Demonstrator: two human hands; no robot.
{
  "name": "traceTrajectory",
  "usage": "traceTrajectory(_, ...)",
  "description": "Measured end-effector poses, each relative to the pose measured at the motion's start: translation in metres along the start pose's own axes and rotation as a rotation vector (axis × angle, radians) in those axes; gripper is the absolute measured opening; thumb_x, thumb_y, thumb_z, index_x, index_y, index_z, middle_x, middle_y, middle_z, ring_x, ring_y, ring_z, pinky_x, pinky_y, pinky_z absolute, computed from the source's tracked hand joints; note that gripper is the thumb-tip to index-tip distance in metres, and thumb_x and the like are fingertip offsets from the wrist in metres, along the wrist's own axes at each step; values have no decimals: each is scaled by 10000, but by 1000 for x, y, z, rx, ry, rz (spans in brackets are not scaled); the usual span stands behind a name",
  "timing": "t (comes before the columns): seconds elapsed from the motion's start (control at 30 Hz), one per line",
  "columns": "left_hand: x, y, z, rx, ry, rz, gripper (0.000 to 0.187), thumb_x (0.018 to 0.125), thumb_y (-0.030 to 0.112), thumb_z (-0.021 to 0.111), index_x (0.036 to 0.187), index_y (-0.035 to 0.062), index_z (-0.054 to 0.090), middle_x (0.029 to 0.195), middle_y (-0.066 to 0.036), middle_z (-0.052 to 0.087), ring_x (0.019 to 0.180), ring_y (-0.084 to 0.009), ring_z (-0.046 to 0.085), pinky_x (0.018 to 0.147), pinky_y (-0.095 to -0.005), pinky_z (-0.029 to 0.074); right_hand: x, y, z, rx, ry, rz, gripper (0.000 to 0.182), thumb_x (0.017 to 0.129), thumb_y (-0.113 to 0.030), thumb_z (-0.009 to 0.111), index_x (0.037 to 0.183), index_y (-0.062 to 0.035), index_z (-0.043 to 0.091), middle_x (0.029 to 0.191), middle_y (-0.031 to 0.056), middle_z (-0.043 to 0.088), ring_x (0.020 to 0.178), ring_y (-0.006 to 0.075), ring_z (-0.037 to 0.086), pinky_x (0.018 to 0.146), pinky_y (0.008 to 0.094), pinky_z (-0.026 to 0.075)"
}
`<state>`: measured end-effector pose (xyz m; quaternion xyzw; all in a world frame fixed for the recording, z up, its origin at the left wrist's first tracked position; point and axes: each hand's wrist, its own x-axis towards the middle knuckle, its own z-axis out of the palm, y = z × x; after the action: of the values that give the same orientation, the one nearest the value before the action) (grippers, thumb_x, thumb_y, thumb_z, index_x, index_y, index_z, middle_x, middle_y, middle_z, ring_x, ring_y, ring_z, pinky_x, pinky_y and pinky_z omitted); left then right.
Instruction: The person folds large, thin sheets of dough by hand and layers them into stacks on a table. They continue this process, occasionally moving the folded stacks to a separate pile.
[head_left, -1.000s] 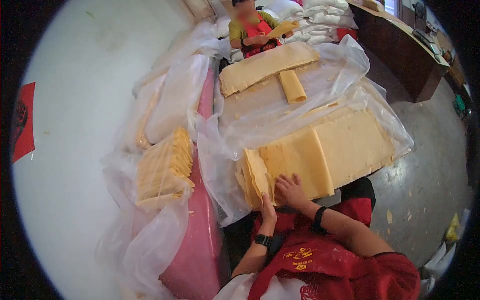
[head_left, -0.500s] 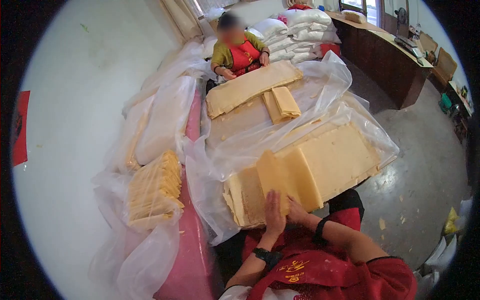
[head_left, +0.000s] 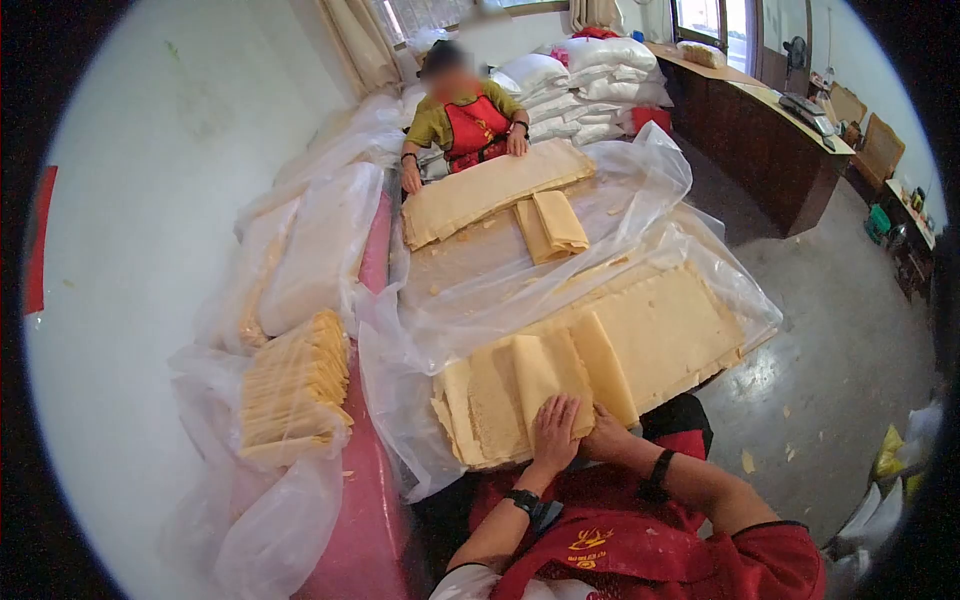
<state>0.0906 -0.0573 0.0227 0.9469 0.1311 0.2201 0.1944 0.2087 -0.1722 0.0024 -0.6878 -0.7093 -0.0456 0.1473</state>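
A thin yellowish sheet, which looks like tofu skin (head_left: pixel 546 372), lies partly folded on top of a stack of similar sheets (head_left: pixel 670 325) in front of me. My left hand (head_left: pixel 556 432) rests on the folded part near its front edge, fingers stretched out over the surface. Close beside it, my right hand (head_left: pixel 606 438) grips the front edge of the sheet by a raised fold (head_left: pixel 603 370); some of its fingertips are hidden. Loose, rough-edged layers (head_left: pixel 455 410) show at the stack's left end.
Across the table, a person (head_left: pixel 470 125) has both hands at another sheet stack (head_left: pixel 495 192). A folded bundle (head_left: pixel 552 226) lies before it. Clear plastic (head_left: pixel 400 370) surrounds the stacks. Folded sheets (head_left: pixel 297 385) stand in plastic to my left. White sacks (head_left: pixel 600 85) are piled behind.
The upright flap of the sheet has come down toward me, and my left hand now lies over it. Across the table, the person's hands have moved apart along their stack.
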Motion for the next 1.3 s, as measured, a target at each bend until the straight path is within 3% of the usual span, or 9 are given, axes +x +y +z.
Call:
traceTrajectory(0.17,4,18,-9,47,-45,-60,756,721,142,662,1410,108,351,1409,-152,377,1340,-334,301,1114,-480,216,0,35,-63,-114,82,369,514,779,-249,619,1267,-129,509,1323,172,480,1201,363,467,1008,519,349)
traceTrajectory(0.27,9,22,-7,80,-85,-46,778,710,167,676,1413,111,346,1419,-149,367,1345,-327,291,1118,-473,210,2,65,-60,563,178,964,417,789,-140,647,1180,-46,535,1051,198,617,912,392,602,772,423,504)
traceTrajectory(0.4,10,13,11,198,-170,85,790,715,246,674,1417,111,337,1445,-157,330,1364,-324,262,1121,-464,204,-21,96,7,811,26,907,378,800,-87,608,1160,-5,531,983,140,640,840,300,632,749,372,516)
traceTrajectory(0.57,-1,21,-10,47,-252,102,756,748,272,647,1416,94,342,1449,-136,342,1370,-328,257,1124,-484,207,-25,29,11,1729,505,1081,265,886,-112,525,1130,-16,567,965,90,608,880,213,606,733,330,504)
traceTrajectory(0.77,-37,-32,37,-373,56,103,534,848,195,617,1329,28,456,1294,-168,510,1209,-322,480,1014,-387,395,14,-35,-41,1255,37,964,360,929,-256,515,1203,-23,514,1060,138,598,1030,272,574,858,381,467)
traceTrajectory(0.83,-43,-45,27,-1032,45,-691,410,923,188,547,1292,21,485,1205,-119,579,1100,-261,557,942,-369,443,34,-30,-85,1060,-101,757,433,900,-285,558,1244,-32,484,1169,168,561,1111,320,531,916,399,433)
traceTrajectory(0.93,-30,-42,-9,-1681,223,-965,358,953,204,518,1258,17,503,1148,-70,601,1012,-209,586,882,-351,470,64,-15,-95,325,130,348,497,884,-348,570,1281,-66,471,1317,181,470,1235,359,433,1000,450,358)
traceTrajectory(1.13,-30,-57,0,-1595,75,-964,378,929,210,561,1234,-5,499,1140,-73,588,991,-188,581,856,-331,478,111,10,-50,-31,71,122,614,871,-505,505,1399,-206,410,1494,156,278,1404,337,200,1103,584,99)
traceTrajectory(1.3,-21,-38,-40,-1012,20,-1024,492,850,222,642,1252,-15,485,1182,-120,568,1033,-250,565,885,-385,456,105,13,-17,-27,41,185,607,893,-559,419,1391,-213,424,1468,154,329,1383,321,256,1122,535,59)
